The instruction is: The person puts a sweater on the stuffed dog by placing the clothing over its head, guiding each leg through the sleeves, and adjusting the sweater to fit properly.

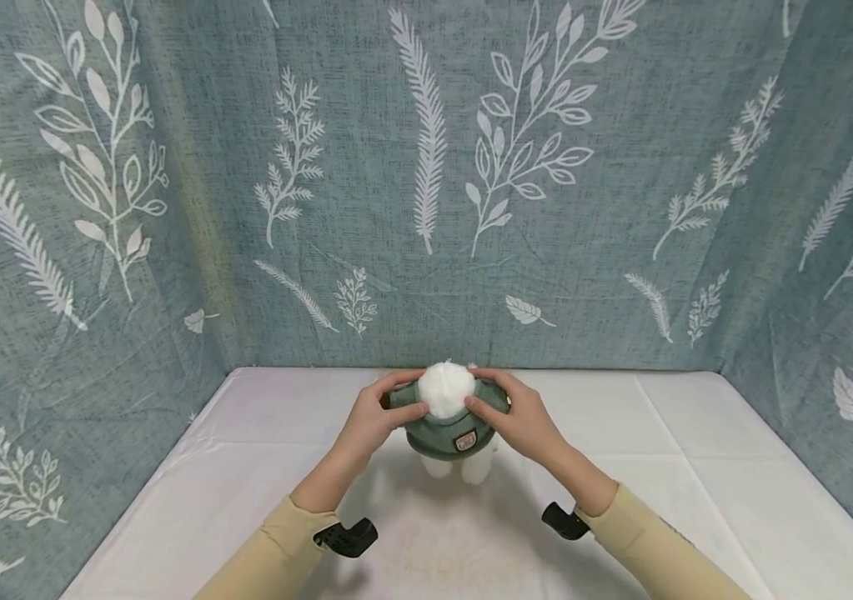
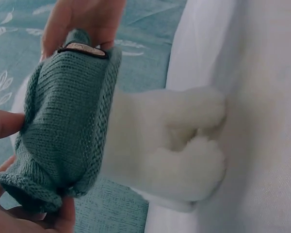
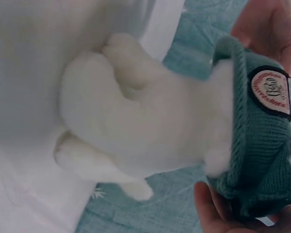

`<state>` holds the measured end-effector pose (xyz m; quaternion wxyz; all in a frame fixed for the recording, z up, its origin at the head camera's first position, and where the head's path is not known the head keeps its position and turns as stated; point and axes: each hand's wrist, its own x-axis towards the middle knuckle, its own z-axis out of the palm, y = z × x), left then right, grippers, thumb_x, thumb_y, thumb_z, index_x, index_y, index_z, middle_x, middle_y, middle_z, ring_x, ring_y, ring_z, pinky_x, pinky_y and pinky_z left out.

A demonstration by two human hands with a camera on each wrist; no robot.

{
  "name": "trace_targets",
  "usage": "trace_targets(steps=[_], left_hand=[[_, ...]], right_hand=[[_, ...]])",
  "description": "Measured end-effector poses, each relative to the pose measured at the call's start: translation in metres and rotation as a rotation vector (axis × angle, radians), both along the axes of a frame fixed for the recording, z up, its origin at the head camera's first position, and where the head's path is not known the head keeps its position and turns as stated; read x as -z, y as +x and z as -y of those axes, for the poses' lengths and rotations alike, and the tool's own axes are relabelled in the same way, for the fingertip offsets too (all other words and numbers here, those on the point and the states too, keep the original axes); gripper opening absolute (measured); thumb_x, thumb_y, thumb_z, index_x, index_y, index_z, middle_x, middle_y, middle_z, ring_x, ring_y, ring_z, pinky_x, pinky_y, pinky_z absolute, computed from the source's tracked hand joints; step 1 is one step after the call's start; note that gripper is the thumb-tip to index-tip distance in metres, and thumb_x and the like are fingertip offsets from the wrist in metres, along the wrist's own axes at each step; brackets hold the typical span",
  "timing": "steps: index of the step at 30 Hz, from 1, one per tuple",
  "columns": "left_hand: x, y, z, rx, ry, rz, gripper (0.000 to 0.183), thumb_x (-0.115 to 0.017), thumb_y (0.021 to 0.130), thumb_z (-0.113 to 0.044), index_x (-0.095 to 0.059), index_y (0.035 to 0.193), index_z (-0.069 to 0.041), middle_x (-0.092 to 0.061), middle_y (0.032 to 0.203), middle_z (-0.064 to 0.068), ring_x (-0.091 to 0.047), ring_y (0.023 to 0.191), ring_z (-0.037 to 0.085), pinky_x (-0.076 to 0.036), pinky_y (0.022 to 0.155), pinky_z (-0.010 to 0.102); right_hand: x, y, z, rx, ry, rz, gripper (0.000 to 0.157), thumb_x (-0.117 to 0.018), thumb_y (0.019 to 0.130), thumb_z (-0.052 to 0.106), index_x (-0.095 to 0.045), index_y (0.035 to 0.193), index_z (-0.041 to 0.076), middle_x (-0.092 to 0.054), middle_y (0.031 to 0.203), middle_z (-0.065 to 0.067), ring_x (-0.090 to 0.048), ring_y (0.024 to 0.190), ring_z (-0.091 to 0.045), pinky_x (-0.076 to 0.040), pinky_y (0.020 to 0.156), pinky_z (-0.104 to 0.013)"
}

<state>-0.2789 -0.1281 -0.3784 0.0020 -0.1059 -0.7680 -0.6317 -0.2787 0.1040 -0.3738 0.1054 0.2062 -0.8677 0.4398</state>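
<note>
A white plush toy [image 1: 475, 469] stands on short legs on the white-covered table, a green knitted sweater [image 1: 437, 435] around its upper part. Its fluffy white top shows through the sweater's upper opening. On the sweater's front is a small patch [image 3: 271, 91]. My left hand [image 1: 372, 423] grips the sweater's left side, thumb at the upper opening's edge. Opposite it, my right hand [image 1: 524, 418] grips the right side in the same way. The left wrist view shows the toy's white legs [image 2: 194, 109] bare below the rolled hem. The toy's face is not visible.
A white cloth [image 1: 283, 425] covers the table. Blue-green curtains [image 1: 366, 208] with white leaf prints hang behind it and along both sides. Each wrist wears a black camera mount, one at the left cuff [image 1: 347, 538] and another at the right cuff [image 1: 565, 522].
</note>
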Motion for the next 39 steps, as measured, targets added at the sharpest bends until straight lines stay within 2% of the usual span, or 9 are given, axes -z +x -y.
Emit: trace_targets(steps=[5, 11, 20, 32, 39], left_hand=[[0.001, -0.003, 0.001, 0.021, 0.045, 0.077, 0.048, -0.072, 0.084, -0.020, -0.059, 0.130, -0.019, -0.050, 0.134, 0.006, -0.050, 0.100, 0.019, -0.046, 0.078, 0.032], [0.003, -0.005, 0.001, 0.039, 0.117, 0.150, 0.049, -0.070, 0.086, -0.018, -0.056, 0.132, -0.012, -0.046, 0.137, 0.010, -0.055, 0.100, 0.018, -0.047, 0.077, 0.029], [0.007, -0.008, 0.001, 0.073, 0.212, 0.243, 0.050, -0.068, 0.086, -0.016, -0.053, 0.134, -0.008, -0.051, 0.133, 0.015, -0.061, 0.099, 0.015, -0.052, 0.084, 0.033], [0.010, -0.012, 0.001, 0.086, 0.315, 0.371, 0.051, -0.064, 0.089, -0.013, -0.048, 0.137, -0.004, -0.044, 0.141, 0.017, -0.057, 0.106, 0.017, -0.047, 0.092, 0.035], [0.014, -0.014, -0.001, 0.100, 0.375, 0.398, 0.051, -0.062, 0.091, -0.011, -0.046, 0.138, -0.003, -0.046, 0.137, 0.018, -0.057, 0.100, 0.016, -0.050, 0.083, 0.029]], right_hand=[[0.004, -0.003, -0.003, -0.005, -0.035, 0.096, 0.046, -0.061, 0.090, 0.043, -0.054, 0.133, 0.026, -0.053, 0.137, -0.007, -0.050, 0.126, -0.030, -0.045, 0.097, -0.051], [0.006, -0.006, -0.006, -0.019, -0.040, 0.150, 0.048, -0.061, 0.091, 0.043, -0.054, 0.134, 0.023, -0.051, 0.140, -0.008, -0.047, 0.129, -0.031, -0.044, 0.099, -0.051], [0.007, -0.010, -0.009, -0.028, 0.001, 0.200, 0.051, -0.056, 0.093, 0.045, -0.053, 0.135, 0.017, -0.050, 0.140, -0.011, -0.045, 0.130, -0.033, -0.042, 0.101, -0.051], [0.007, -0.011, -0.008, -0.048, 0.025, 0.250, 0.056, -0.050, 0.095, 0.046, -0.051, 0.135, 0.005, -0.054, 0.134, -0.015, -0.050, 0.125, -0.032, -0.044, 0.099, -0.047], [0.009, -0.011, -0.007, -0.042, 0.020, 0.265, 0.056, -0.048, 0.097, 0.045, -0.050, 0.135, 0.004, -0.056, 0.130, -0.015, -0.052, 0.122, -0.032, -0.045, 0.098, -0.047]])
